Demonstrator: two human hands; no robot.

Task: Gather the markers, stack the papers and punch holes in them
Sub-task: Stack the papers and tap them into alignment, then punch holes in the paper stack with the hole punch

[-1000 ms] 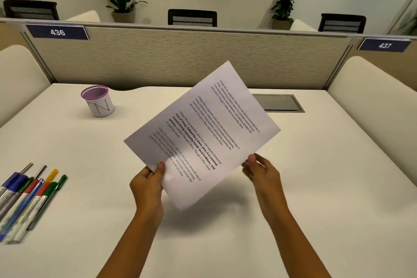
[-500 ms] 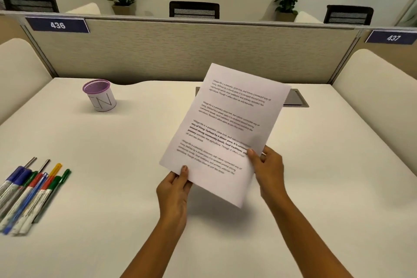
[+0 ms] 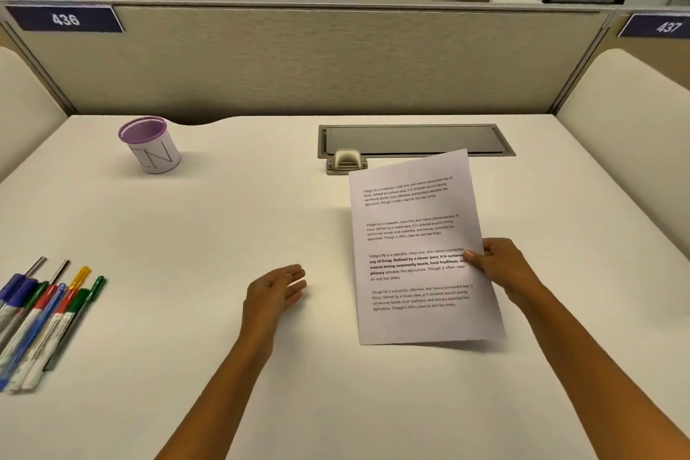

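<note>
The printed papers [image 3: 418,235] lie nearly flat on the right half of the white desk [image 3: 224,228], text facing up. My right hand [image 3: 504,265] pinches their right edge, thumb on top. My left hand [image 3: 278,289] hovers open and empty to the left of the sheets, apart from them. A small beige hole punch [image 3: 345,161] stands just past the papers' far left corner, partly covered by it. Several markers [image 3: 41,314] in blue, red, green and yellow lie bunched at the desk's left edge.
A purple-rimmed mesh pen cup [image 3: 151,146] stands at the back left. A grey cable hatch [image 3: 414,140] is set into the desk behind the punch. A fabric partition [image 3: 317,60] closes the far side; padded dividers flank both sides.
The papers came down from mid-air and moved right, turning straight. My left hand let go of them and drew away left. The hole punch, hidden before, shows now.
</note>
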